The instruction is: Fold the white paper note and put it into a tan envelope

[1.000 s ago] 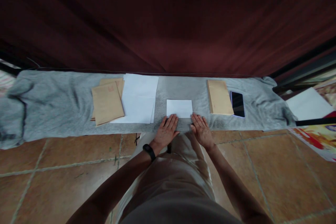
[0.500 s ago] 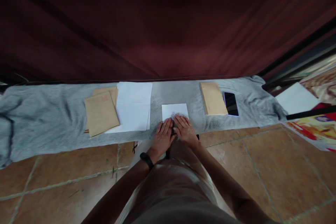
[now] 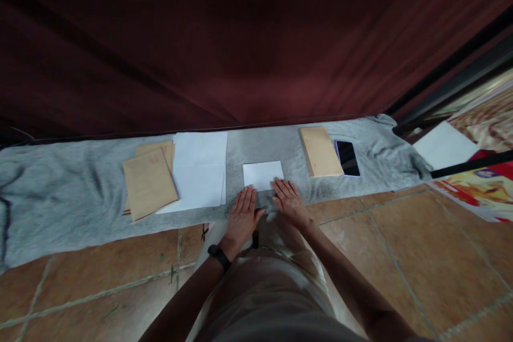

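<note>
A small folded sheet of white paper [image 3: 262,174] lies flat on the grey cloth in front of me. My left hand [image 3: 242,214] rests palm down, fingers stretched, with its fingertips at the paper's near left corner. Across from it, my right hand [image 3: 290,202] lies flat with its fingertips at the near right corner. Neither hand grips anything. To the left are larger white sheets [image 3: 200,171] with a crease across them, partly overlapped by brown envelopes [image 3: 149,184]. A neat stack of brown envelopes [image 3: 320,150] lies on the right.
A phone [image 3: 348,158] lies beside the right-hand envelopes. The long narrow surface is covered by a wrinkled grey cloth [image 3: 68,192]. Dark red fabric [image 3: 256,53] hangs behind it. At far right are a white sheet [image 3: 445,145] and a colourful printed package [image 3: 476,189]. Tiled floor [image 3: 417,246] shows below.
My hands have moved apart from the middle of the paper's near edge, out to its two near corners. More of the small paper shows. The whole view has shifted slightly.
</note>
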`<action>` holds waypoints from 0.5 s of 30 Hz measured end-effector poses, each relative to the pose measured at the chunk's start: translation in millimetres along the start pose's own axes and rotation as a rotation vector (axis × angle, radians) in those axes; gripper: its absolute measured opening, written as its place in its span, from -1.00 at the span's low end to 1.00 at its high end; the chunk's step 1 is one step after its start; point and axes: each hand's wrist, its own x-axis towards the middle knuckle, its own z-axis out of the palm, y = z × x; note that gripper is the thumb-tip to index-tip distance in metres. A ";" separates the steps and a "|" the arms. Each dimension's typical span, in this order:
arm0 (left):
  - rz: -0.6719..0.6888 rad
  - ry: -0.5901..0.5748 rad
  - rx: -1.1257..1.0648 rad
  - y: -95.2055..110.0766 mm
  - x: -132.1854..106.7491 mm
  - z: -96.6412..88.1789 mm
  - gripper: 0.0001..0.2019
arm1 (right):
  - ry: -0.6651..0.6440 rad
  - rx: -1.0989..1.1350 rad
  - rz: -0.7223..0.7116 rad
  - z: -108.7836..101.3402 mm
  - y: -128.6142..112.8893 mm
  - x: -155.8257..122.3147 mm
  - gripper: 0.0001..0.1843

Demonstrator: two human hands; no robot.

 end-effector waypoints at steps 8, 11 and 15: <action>-0.099 0.059 -0.155 -6.2 3.7 -4.0 -0.49 | 0.088 0.077 0.139 3.2 8.9 2.9 -0.47; -0.188 0.116 -0.295 -9.6 17.7 -4.1 -0.56 | 0.147 0.094 0.280 3.1 9.2 16.6 -0.50; -0.330 0.188 -0.490 -16.6 39.8 -0.6 -0.58 | 0.156 0.134 0.427 1.7 8.3 40.1 -0.53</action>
